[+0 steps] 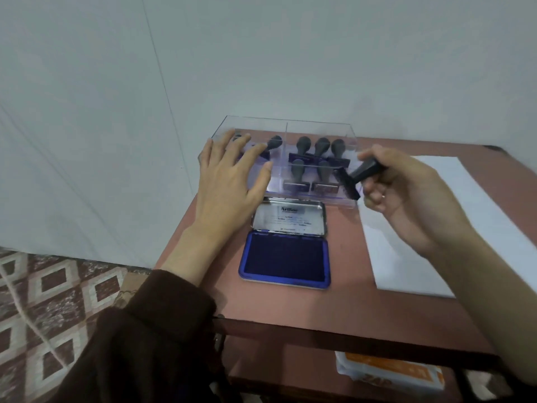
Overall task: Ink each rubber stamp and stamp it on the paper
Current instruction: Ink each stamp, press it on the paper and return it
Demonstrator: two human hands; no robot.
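Presently our right hand (406,196) grips a rubber stamp (364,171) at the near right corner of the clear tray (290,121); our left hand (232,181), fingers straight, hovers over its left compartment; the ink pad (286,257) lies open, paper (401,271) alongside.

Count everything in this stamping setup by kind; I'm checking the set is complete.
Rubber stamps: 7, one of them in the right hand; the left hand may hide more
Ink pad: 1
Clear tray: 1
Paper sheet: 1
Total: 10
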